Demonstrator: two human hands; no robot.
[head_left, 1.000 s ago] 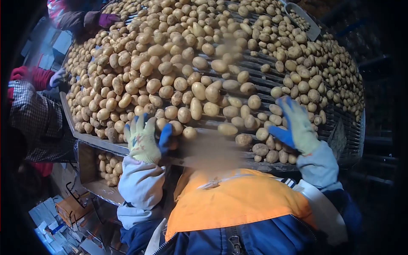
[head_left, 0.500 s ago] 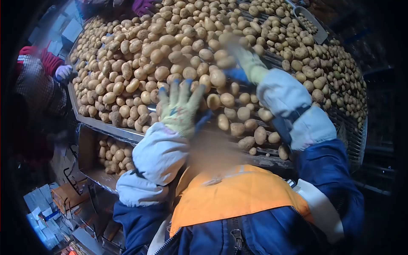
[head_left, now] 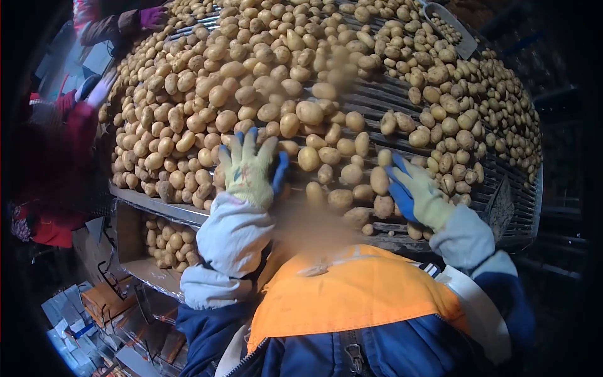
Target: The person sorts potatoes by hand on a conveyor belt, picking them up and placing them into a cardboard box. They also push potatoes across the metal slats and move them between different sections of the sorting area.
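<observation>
Potatoes (head_left: 188, 119) cover much of a slatted table (head_left: 383, 100). My left hand (head_left: 249, 168), in a pale yellow glove with blue fingertips, lies palm down on the potatoes near the front edge, fingers spread. My right hand (head_left: 419, 191), in the same kind of glove, rests beside the potatoes at the front right, fingers stretched out and pointing up and left. Its fingertips are next to a few potatoes. Loose potatoes (head_left: 339, 173) sit between my two hands on the slats.
A box of potatoes (head_left: 132, 254) stands below the table's front left edge. A metal scoop (head_left: 465, 44) lies at the back right. A co-worker's purple-gloved hand (head_left: 152, 17) is at the back left; another co-worker's pale-gloved hand (head_left: 100, 91) is at the left edge.
My right hand has moved back toward me and to the right, baring slats behind it. My left hand has shifted slightly left and nearer. The co-workers' hands at the left have moved.
</observation>
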